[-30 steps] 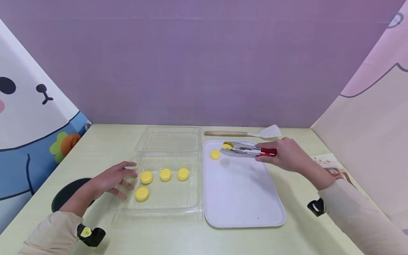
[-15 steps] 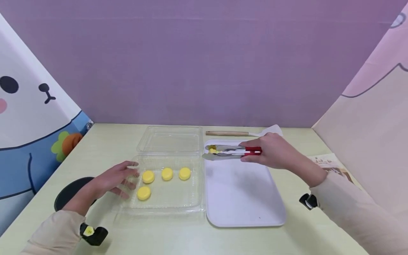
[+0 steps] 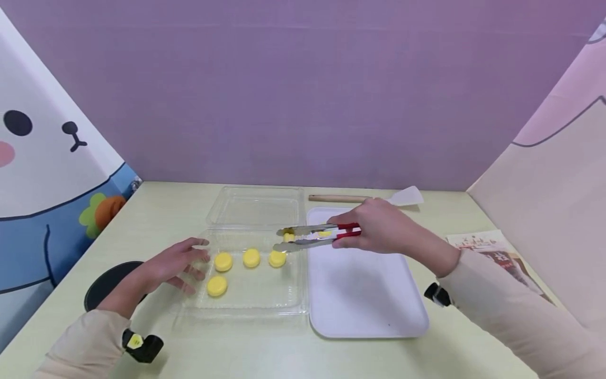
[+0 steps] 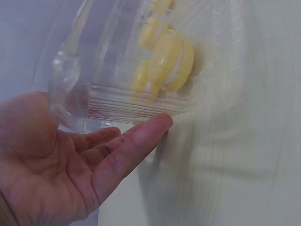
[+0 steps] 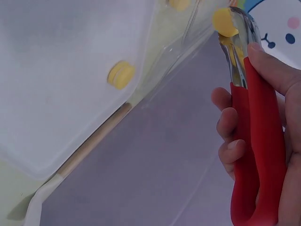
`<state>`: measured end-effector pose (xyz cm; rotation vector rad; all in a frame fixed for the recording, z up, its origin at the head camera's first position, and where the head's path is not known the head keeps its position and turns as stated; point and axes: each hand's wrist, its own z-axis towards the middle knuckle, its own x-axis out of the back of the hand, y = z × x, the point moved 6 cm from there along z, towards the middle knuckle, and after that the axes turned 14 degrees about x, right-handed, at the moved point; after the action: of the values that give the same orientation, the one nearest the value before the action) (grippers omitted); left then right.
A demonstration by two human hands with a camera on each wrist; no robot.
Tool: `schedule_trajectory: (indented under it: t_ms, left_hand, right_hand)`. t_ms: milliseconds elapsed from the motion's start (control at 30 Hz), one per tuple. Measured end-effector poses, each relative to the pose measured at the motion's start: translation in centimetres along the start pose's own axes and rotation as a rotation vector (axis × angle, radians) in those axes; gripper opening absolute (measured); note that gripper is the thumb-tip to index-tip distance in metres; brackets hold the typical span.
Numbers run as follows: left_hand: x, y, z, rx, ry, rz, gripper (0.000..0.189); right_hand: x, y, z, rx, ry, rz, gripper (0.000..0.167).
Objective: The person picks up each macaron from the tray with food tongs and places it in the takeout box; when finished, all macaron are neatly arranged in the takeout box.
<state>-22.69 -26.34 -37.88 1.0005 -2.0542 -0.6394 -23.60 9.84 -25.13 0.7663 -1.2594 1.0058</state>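
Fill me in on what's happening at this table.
A person's right hand holds red-handled metal tongs, whose tips grip a yellow macaron, seemingly over the back right part of an open clear plastic container. Four more macarons sit inside that container, and another one lies on the white tray beside it. The left hand is at the container's left side; whether it touches is hard to tell.

Wooden-handled spatula (image 3: 343, 198) at back, black dish (image 3: 106, 285) left, printed leaflet (image 3: 497, 253) right.
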Motion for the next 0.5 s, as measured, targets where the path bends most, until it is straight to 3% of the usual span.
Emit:
schedule_trajectory:
  t_ms: [233,500]
  left_hand:
    - [0.0,0.0,-0.1,-0.001,-0.001,-0.001,0.059]
    - [0.0,-0.1,0.1,0.007,0.011,0.003,0.06]
  right_hand:
    - [-1.3,-1.7,2.3,0.07,-0.026,0.015,0.035]
    - [-3.1,-2.5,4.1,0.061,-0.063,0.046,0.041]
